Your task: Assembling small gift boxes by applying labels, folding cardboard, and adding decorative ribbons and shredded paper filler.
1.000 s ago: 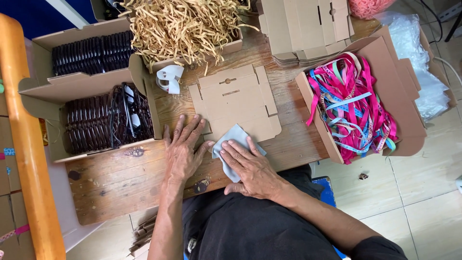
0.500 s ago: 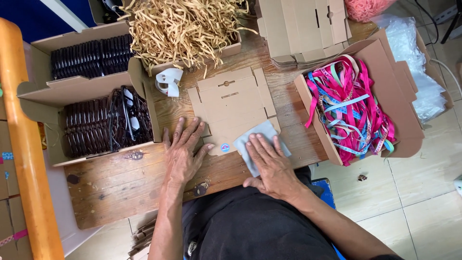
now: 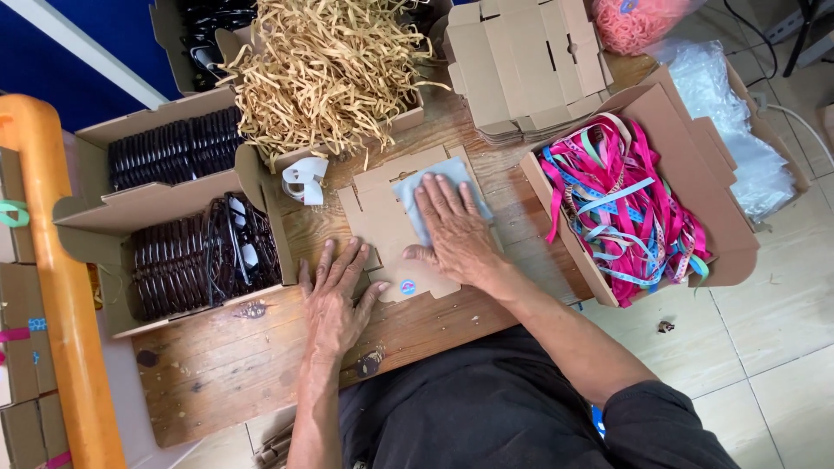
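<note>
Cardboard blank (image 3: pixel 393 217), flat and unfolded, lies mid-worktop with a small round sticker (image 3: pixel 407 287) near its front edge. Pale blue cloth (image 3: pixel 434 178) sits on the blank's upper right part. Right hand (image 3: pixel 453 233) lies flat on the cloth, fingers spread and extended, palm down, pressing rather than gripping. Left hand (image 3: pixel 334 300) is also open and flat, palm down on the wooden worktop (image 3: pixel 226 373), fingertips touching the blank's lower left corner; it grips nothing. Left of the hands, 2 open cartons: nearer one (image 3: pixel 195 260) full of dark wicker items, farther one (image 3: pixel 165 152) with more dark items. Tape roll (image 3: pixel 302 180), white, just beyond the blank's upper left. Heap of tan shredded paper (image 3: pixel 326 65) at the back. Stack of flat cardboard blanks (image 3: pixel 521 65) back right. Open box (image 3: pixel 695 174) on the right holds pink and blue ribbons (image 3: pixel 621 208). Clear plastic bag (image 3: pixel 738 130) beside it. Orange rail (image 3: pixel 52 278) on far left.
</note>
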